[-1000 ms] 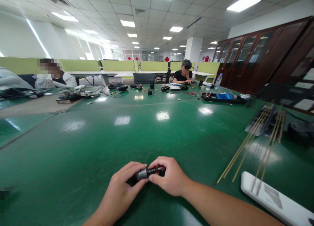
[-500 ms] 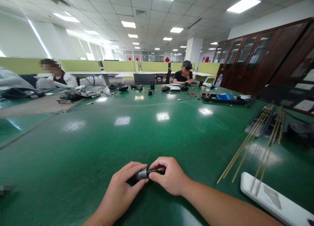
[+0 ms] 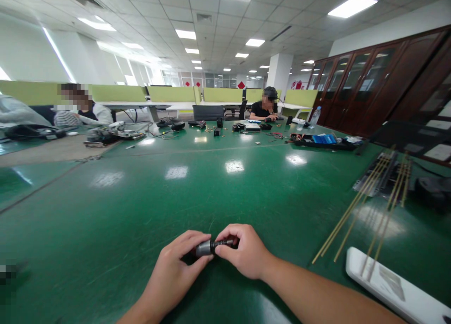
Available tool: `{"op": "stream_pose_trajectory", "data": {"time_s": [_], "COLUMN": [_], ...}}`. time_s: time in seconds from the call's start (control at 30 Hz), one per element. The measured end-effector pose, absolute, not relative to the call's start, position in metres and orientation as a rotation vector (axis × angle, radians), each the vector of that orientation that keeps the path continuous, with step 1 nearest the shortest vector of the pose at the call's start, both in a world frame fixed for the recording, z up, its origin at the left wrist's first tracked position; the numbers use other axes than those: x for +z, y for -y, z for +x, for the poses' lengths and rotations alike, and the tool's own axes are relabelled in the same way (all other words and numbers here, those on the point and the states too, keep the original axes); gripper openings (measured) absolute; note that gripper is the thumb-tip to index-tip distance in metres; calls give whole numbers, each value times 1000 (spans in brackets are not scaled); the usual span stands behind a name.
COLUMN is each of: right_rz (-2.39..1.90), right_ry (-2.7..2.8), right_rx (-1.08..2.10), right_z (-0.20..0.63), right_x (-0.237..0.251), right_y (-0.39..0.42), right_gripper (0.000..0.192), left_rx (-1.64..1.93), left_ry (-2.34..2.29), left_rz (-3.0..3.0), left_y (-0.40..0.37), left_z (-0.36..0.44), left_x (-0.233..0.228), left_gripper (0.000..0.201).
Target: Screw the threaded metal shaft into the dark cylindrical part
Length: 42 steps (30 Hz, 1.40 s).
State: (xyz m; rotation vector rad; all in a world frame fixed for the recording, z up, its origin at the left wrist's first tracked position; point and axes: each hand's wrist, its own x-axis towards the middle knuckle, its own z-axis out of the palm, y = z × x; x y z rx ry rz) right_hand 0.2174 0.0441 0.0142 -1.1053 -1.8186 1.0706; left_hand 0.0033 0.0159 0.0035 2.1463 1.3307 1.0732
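Note:
Low in the middle of the head view, my left hand [image 3: 172, 267] is closed around a small grey metal cylinder [image 3: 203, 248], thumb below and fingers above. From the cylinder's right end, past a black collar, runs a thin dark ridged shaft [image 3: 222, 243]. My right hand [image 3: 246, 251] is closed about that shaft, fingers curled over its far end and thumb near the collar. The fingers hide the shaft's tip and the left end of the cylinder. Both hands are just over the green tabletop [image 3: 148, 197].
Several thin sticks [image 3: 347, 216] lie at the right, some reaching over a long white device [image 3: 405, 286]. Farther back are a black tray [image 3: 326, 145] with blue packets, a bottle [image 3: 315, 116] and scattered electronics [image 3: 112, 132]. Two people sit across, one left [image 3: 95, 112], one right [image 3: 260, 110].
Almost nothing differs. Both hands keep their hold on the cylinder and its shaft, and the whole view has shifted very slightly.

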Motion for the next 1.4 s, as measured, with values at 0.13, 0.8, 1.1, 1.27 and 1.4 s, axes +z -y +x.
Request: {"op": "stream_pose_trajectory", "data": {"time_s": [0.13,0.8,1.1,1.27,1.4], "right_rz": [-1102,-1126,-1118,-1105,-1095], "right_ry": [1813,1740,1677,1638,1625], "right_rx": [1076,1140,1192,1225,1224], "right_z": [217,216,217,217,217], "right_x": [15,9,11,13,13], "right_y": [-43,-44,-46,-46,-47], "right_gripper": [11,13,15,14,14], "left_rx": [1085,1101,1162,1165,1179], "left_ry": [-1333,-1377,-1381,-1389,-1396], "left_rz": [2155,2155,2161,2148,2127], "left_y": [-17,-17,-16,-17,-17], "left_z": [4,0,-2,-2,-2], "left_x": [3,1,3,4,4], "left_gripper": [26,28,29,30,32]}}
